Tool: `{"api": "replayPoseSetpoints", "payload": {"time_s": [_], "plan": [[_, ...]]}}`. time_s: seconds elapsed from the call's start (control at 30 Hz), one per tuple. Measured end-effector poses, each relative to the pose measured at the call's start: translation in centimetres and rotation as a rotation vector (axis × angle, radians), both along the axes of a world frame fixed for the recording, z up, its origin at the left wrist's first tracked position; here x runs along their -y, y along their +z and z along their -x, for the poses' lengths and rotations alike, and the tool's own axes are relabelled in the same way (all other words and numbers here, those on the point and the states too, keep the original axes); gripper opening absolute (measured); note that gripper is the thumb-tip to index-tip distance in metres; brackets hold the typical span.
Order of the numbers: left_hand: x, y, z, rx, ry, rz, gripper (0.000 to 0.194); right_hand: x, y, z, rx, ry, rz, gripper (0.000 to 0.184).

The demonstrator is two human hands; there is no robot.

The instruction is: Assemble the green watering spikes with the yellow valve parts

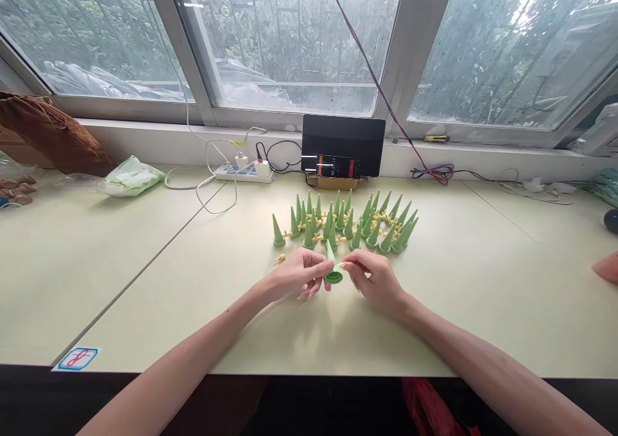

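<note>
My left hand (300,274) grips a green plastic cone (332,263) by its body, wide open end tilted toward me. My right hand (374,276) pinches a small yellow piece (342,266) against the cone's rim. Just behind the hands stands a cluster of several green cones (347,225), upright on the table with small yellow pieces among them. One loose yellow piece (279,257) lies on the table to the left of my left hand.
The pale green table (145,281) runs to a windowsill. A black box with a phone (338,165) leaning on it stands behind the cones, beside a power strip (244,173) with cables. A wipes pack (132,175) lies left. Another person's hand (607,268) shows at the right edge.
</note>
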State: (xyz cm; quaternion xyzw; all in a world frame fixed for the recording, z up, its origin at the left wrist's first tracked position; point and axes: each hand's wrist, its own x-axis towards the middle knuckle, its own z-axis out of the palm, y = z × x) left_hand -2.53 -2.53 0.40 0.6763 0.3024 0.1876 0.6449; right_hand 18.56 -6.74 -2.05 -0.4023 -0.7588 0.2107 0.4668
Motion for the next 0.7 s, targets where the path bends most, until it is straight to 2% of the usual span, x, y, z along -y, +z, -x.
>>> {"api": "replayPoseSetpoints", "payload": {"time_s": [0.13,0.23,0.47,0.57,0.7], "plan": [[0.0,0.0,0.0,-0.026,0.027,-0.053,0.045,-0.1,-0.1,-0.1,0.020,-0.016,-0.006,0.030],[0.2,0.0,-0.1,-0.038,0.062,-0.157,0.043,-0.3,-0.3,-0.1,0.034,-0.030,0.005,0.031],[0.8,-0.5,-0.5,-0.091,0.187,-0.697,0.031,-0.4,-0.3,-0.2,-0.002,-0.002,0.111,0.035],[0.8,-1.1,-0.5,-0.140,0.194,-0.875,0.026,-0.4,-0.2,-0.1,-0.031,0.003,0.181,0.039],[0.5,-1.7,-0.3,-0.150,0.180,-1.085,0.029,-0.3,0.0,0.1,-0.111,0.027,0.328,0.042]]}}
